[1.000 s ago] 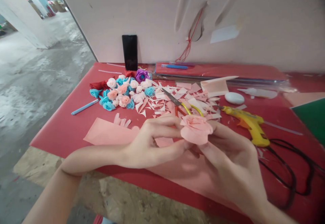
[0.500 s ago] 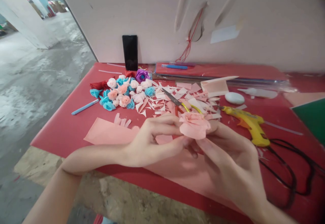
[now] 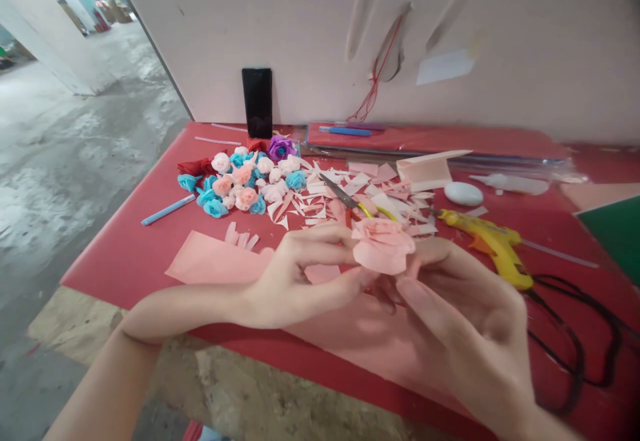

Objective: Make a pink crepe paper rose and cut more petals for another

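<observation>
A pink paper flower (image 3: 383, 246) with layered petals is held upright between both hands, over the front of the red table (image 3: 125, 248). My left hand (image 3: 310, 278) pinches its base from the left, fingers closed. From the right, my right hand (image 3: 465, 321) has thumb and forefinger pressed together at the flower's lower petals. Flat pink paper sheets (image 3: 215, 258) lie beneath and to the left of my hands. Just behind the flower, scissors (image 3: 343, 193) with yellow and orange handles rest on pink paper scraps (image 3: 313, 201). The flower's underside is partly hidden by my fingers.
Several finished paper flowers (image 3: 245, 174) are heaped at the back left, by an upright black phone (image 3: 258, 103). Right of my hands lie a yellow glue gun (image 3: 493, 241) with a black cord, a white oval object (image 3: 463, 193) and a bottle (image 3: 520, 184). A blue pen (image 3: 168, 209) lies left.
My right hand has shifted slightly right and its thumb has moved outward along the flower's lower edge. My left hand and the flower stay almost in place.
</observation>
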Demonstrator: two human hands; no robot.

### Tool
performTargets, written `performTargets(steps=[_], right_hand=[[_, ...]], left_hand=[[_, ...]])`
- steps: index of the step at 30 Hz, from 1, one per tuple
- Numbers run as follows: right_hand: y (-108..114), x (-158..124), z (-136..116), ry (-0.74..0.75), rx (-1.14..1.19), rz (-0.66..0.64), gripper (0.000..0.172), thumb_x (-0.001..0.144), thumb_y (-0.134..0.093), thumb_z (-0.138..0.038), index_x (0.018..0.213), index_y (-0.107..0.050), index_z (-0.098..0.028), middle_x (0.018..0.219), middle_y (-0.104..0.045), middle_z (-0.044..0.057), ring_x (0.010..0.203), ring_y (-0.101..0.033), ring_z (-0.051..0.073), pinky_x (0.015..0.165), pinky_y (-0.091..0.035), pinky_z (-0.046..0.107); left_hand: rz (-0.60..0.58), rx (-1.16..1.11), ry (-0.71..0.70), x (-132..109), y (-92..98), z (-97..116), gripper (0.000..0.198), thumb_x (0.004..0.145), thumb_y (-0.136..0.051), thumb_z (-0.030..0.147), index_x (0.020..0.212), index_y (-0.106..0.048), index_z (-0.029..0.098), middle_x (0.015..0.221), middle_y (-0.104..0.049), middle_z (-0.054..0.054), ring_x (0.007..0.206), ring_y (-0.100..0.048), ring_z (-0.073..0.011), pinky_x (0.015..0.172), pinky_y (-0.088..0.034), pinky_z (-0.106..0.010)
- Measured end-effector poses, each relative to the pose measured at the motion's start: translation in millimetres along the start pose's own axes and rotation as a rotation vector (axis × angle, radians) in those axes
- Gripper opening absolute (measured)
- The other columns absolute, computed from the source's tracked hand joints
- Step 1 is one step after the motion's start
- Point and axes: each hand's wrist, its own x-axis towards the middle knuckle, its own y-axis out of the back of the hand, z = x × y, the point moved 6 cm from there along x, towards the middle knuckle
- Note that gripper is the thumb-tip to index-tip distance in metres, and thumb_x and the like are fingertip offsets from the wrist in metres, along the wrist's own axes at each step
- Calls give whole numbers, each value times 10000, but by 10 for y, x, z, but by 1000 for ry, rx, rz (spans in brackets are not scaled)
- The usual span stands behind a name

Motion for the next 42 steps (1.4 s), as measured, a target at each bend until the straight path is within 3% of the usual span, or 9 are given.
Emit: performTargets(steps=[2,8,13,19,24,28,32,35,42], right_hand=[[43,-35,-11,20,-5,31,28,808,-568,-225,808,-585,-248,690,-526,-15,593,-501,80,513,-449,153],[107,-93,-69,155,-77,45,194,865,-490,-257,998,-629,-284,767,-533,2,685,-474,112,551,-416,216],[94,-78,-92,204,-110,-6,169,871,-459,-199,841,-622,-228,700,-486,3,663,-444,125,543,-385,262],[72,-16,-197,153,-16,78,219,829,-538,-286,627,-555,-202,706,-504,6,560,-473,103,466,-412,251],[26,-26,-191,86,25,35,207,826,-529,-288,635,-542,-208,574,-547,-3,483,-495,113,442,-423,251],[126,-76,-172,114,-232,147,53,808,-536,-202,792,-567,-241,628,-523,-10,516,-487,107,442,-417,226],[53,-94,-313,329,-639,101,200,769,-548,-141,925,-540,-266,633,-529,-28,496,-484,97,466,-432,215],[-25,-82,-354,371,-835,87,184,790,-534,-146,926,-513,-269,602,-498,-38,500,-490,93,518,-458,214],[-29,-66,-474,528,-853,109,234,743,-570,-59,869,-549,-256,652,-546,-29,532,-501,81,480,-420,219]], left_hand=[[-3,14,9,1,1,-1,216,788,-523,134,589,-606,118,689,-617,-59,656,-565,-97,640,-484,-207],[-27,-16,44,-4,-9,-15,206,799,-507,154,622,-610,130,753,-662,-83,701,-582,-120,654,-490,-239],[-29,-14,32,-4,-6,-11,219,794,-511,143,596,-601,123,741,-663,-89,691,-567,-119,658,-486,-246],[-3,-15,45,-2,9,-34,194,786,-535,141,609,-612,119,699,-633,-59,656,-558,-98,627,-481,-210],[-8,3,41,-4,11,-24,190,788,-532,156,618,-613,130,689,-631,-52,670,-558,-108,621,-479,-217],[-16,40,29,3,23,7,196,797,-517,149,629,-616,132,687,-636,-51,681,-564,-108,631,-482,-213],[-21,83,17,11,31,17,176,798,-511,151,672,-631,130,711,-645,-57,684,-565,-111,624,-486,-219],[-11,78,-7,8,27,7,189,795,-509,147,644,-622,137,734,-645,-58,681,-568,-110,645,-490,-232],[4,43,-21,-3,8,-14,178,778,-521,137,635,-626,129,750,-637,-67,697,-586,-111,660,-500,-225]])
